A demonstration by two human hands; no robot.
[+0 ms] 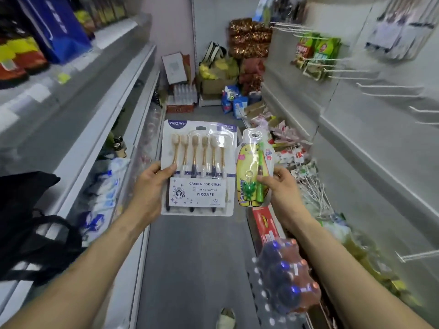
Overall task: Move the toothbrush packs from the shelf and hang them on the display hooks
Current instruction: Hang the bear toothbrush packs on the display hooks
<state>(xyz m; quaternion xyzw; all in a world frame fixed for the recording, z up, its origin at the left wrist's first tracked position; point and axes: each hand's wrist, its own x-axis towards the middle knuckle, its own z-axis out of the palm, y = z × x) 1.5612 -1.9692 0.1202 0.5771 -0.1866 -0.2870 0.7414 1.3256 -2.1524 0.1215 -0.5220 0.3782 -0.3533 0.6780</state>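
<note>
The left grip [152, 186] holds a big toothbrush pack [199, 167] by its left edge. The thumb lies on the front and the fingers are behind. The right grip [282, 186] pinches a small toothbrush pack [251, 172] by its right edge, thumb on the front too. Both packs are held up in the air over the floor [194, 257] of a narrow shop aisle.

Far to the left hangs a black bag [31, 224]. Beside it runs a long grey shelf [95, 110] with blue and white packets lower down. On top, red and yellow bags and a blue bag [59, 27] sit in a row.

The big pack stands upright. It shows a row of brushes with pale heads, gold necks and dark handles. A white card on its lower half reads "CARING FOR GUMS".

Just to its right is the small pack, and their edges look to touch. It is yellow with a smiling face, a green brush and a little green frog.

Below the right arm sits a wrapped bundle of dark bottles [287, 279].

At the far end of the aisle, boxes [218, 84] and bags are piled up.

On the right, white display hooks [389, 86] stick out from the grey wall. Some hold green packets [318, 53]. The hooks are well apart from both toothbrush packs.
</note>
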